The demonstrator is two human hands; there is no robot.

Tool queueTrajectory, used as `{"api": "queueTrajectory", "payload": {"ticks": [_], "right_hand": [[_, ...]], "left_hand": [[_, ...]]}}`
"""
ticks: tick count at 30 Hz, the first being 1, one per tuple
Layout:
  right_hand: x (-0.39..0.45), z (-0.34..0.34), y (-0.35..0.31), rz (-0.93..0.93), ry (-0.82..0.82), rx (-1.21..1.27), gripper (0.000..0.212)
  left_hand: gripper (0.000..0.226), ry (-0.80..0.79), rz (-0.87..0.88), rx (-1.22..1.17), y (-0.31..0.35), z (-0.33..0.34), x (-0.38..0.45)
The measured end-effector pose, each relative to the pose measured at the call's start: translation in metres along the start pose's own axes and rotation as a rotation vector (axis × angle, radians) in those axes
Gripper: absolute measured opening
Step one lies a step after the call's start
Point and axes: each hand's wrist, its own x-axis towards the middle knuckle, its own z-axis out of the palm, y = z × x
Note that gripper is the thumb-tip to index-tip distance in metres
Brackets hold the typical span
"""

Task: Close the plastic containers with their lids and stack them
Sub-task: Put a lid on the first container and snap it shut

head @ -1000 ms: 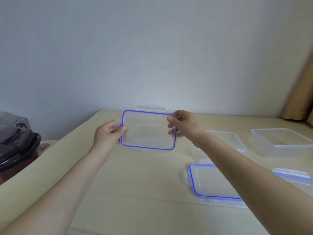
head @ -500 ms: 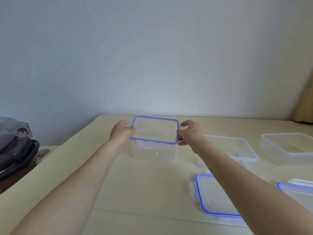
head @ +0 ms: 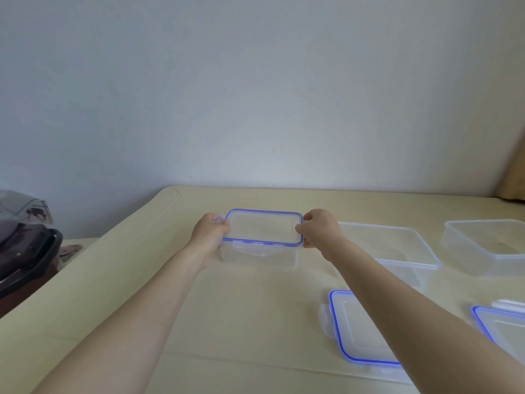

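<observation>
A blue-rimmed lid (head: 264,228) sits on the far small container (head: 260,255) at the middle of the desk (head: 113,280). The left hand (head: 208,233) is closed on the lid's left end flap and the right hand (head: 319,230) on its right end. To seat it well, press both ends down evenly so the blue seal meets the rim all round, then fold each side flap down until it catches; the near flap seems to hang loose, though the clear plastic makes that hard to judge. Two open containers, one just right (head: 397,245) and one far right (head: 488,245), wait with two loose lids, one near (head: 358,325) and one at the right edge (head: 502,325). No brand, label or writing can be read anywhere.
</observation>
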Motion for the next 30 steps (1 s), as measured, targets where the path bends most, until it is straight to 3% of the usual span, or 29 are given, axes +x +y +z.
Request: {"api": "queueTrajectory", "payload": {"ticks": [8, 12, 16, 20, 24, 30], "right_hand": [[-0.003, 0.001, 0.001, 0.012, -0.012, -0.001, 0.034], [-0.009, -0.001, 0.002, 0.026, -0.001, 0.017, 0.035], [-0.017, -0.002, 0.003, 0.032, -0.023, 0.036, 0.035], [-0.028, -0.004, 0.005, 0.03, -0.032, 0.047, 0.032], [-0.036, -0.006, 0.006, 0.037, -0.074, 0.072, 0.028], [-0.047, -0.009, 0.009, 0.016, -0.1, 0.023, 0.024]], "left_hand": [[0.012, 0.025, -0.025, -0.011, 0.0, 0.0, -0.007], [0.005, 0.036, -0.033, -0.022, -0.001, -0.003, -0.015], [0.031, 0.072, -0.085, -0.03, 0.0, -0.007, -0.021], [0.018, 0.09, -0.086, -0.037, -0.003, -0.012, -0.031], [0.039, 0.085, -0.107, -0.006, -0.004, -0.017, -0.041], [0.042, 0.066, -0.1, 0.089, -0.004, -0.021, -0.054]]}}
